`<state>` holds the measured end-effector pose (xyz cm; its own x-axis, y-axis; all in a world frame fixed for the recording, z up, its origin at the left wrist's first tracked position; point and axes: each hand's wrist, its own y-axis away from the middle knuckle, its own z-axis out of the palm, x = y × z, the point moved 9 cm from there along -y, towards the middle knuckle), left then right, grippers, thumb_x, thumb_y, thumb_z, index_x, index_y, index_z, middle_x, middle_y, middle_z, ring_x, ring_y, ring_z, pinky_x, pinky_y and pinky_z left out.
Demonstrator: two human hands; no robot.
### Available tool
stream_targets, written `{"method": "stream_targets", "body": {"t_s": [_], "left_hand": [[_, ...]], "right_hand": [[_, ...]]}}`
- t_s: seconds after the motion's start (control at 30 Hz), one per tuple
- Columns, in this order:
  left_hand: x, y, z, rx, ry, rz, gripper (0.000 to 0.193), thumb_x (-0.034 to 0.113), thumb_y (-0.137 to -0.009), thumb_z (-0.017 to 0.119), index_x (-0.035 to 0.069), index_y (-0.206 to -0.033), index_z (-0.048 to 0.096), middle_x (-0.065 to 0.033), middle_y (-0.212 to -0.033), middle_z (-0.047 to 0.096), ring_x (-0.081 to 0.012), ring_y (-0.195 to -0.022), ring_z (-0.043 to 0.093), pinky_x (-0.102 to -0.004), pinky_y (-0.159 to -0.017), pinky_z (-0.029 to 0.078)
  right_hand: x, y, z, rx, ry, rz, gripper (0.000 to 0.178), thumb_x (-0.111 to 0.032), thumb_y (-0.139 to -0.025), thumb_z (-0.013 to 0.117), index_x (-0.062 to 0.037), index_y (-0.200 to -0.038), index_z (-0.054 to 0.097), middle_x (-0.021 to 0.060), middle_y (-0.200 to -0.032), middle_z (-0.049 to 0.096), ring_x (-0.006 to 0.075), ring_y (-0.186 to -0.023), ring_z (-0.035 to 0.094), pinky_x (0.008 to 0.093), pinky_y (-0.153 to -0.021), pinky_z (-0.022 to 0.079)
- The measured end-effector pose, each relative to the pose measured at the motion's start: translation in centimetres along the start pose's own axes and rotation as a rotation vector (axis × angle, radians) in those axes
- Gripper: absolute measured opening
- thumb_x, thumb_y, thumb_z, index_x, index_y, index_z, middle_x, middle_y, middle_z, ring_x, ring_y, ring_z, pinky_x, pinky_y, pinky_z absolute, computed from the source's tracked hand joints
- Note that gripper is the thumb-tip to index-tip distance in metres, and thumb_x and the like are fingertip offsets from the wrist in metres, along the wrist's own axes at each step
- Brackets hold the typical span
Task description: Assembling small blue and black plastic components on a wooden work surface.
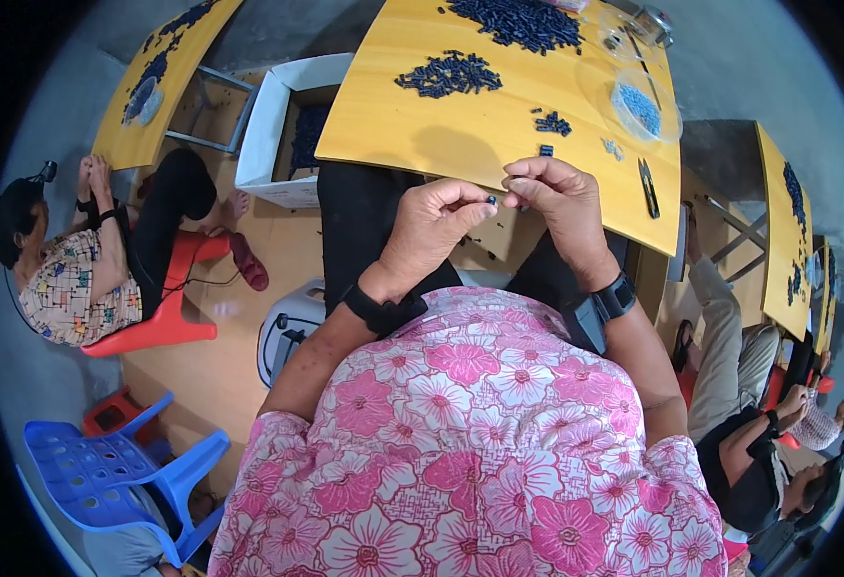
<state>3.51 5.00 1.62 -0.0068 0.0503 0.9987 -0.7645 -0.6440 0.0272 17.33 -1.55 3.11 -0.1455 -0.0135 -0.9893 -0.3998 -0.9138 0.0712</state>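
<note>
Over the near edge of the yellow table, both hands meet in front of my lap. My left hand pinches a small dark cylindrical piece between thumb and forefinger. Close beside it, my right hand is also closed, thumb against fingers; what it holds, if anything, is too small to name. Just beyond the hands lie a lone dark piece and a little cluster of dark pieces. A few pale bits and black thread snips rest to the right.
Farther back are two piles of dark pieces. A clear tub of light blue bits stands at the right. Left of the table is a white box. People sit at other tables on both sides; a blue chair stands lower left.
</note>
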Motion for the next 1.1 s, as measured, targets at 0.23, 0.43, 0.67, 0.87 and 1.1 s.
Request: {"method": "stream_targets", "body": {"t_s": [0.23, 0.43, 0.67, 0.87, 1.1], "left_hand": [[2.7, 1.9, 3.2, -0.109, -0.181, 0.123, 0.008, 0.006, -0.087, 0.068, -0.001, -0.09, 0.067, -0.0009, -0.084, 0.066, -0.0056, -0.08, 0.057, -0.0209, -0.072, 0.047], [3.7, 2.4, 4.4, -0.142, -0.188, 0.155, 0.008, 0.004, -0.087, 0.066, -0.002, -0.091, 0.067, -0.0049, -0.091, 0.068, -0.0092, -0.086, 0.063, -0.0233, -0.079, 0.05], [4.1, 2.3, 4.9, -0.104, -0.14, 0.248, 0.01, 0.008, -0.084, 0.069, -0.001, -0.089, 0.069, -0.0048, -0.081, 0.067, -0.0072, -0.072, 0.061, -0.0228, -0.065, 0.049], [4.2, 2.2, 4.7, -0.102, -0.204, 0.246, 0.01, 0.009, -0.083, 0.07, 0.0, -0.089, 0.069, -0.0035, -0.076, 0.066, -0.0071, -0.067, 0.058, -0.0223, -0.062, 0.047], [4.0, 2.2, 4.6, -0.092, -0.138, 0.229, 0.011, 0.009, -0.083, 0.07, -0.001, -0.087, 0.069, -0.0049, -0.078, 0.068, -0.0072, -0.071, 0.062, -0.0223, -0.064, 0.049]], "right_hand": [[1.0, 3.4, -1.0, -0.006, -0.322, 0.048, 0.014, -0.001, -0.086, 0.064, 0.0011, -0.099, 0.068, 0.0064, -0.078, 0.067, 0.0123, -0.07, 0.062, 0.0247, -0.069, 0.052], [1.0, 4.8, -0.6, -0.031, -0.464, 0.116, 0.015, -0.005, -0.087, 0.065, 0.0018, -0.1, 0.067, 0.0066, -0.079, 0.066, 0.013, -0.069, 0.061, 0.0266, -0.067, 0.052], [1.4, 5.0, -0.7, -0.061, -0.513, 0.113, 0.014, -0.005, -0.088, 0.065, 0.0017, -0.1, 0.067, 0.0054, -0.077, 0.065, 0.0123, -0.068, 0.06, 0.0263, -0.067, 0.052], [1.3, 5.1, -0.4, -0.073, -0.511, 0.121, 0.014, -0.003, -0.087, 0.064, 0.0018, -0.101, 0.067, 0.0052, -0.076, 0.064, 0.0121, -0.068, 0.06, 0.0254, -0.067, 0.052], [1.1, 5.2, -0.3, -0.08, -0.506, 0.101, 0.014, -0.001, -0.086, 0.063, 0.0021, -0.1, 0.067, 0.0052, -0.076, 0.064, 0.0125, -0.068, 0.059, 0.0256, -0.067, 0.052]]}}
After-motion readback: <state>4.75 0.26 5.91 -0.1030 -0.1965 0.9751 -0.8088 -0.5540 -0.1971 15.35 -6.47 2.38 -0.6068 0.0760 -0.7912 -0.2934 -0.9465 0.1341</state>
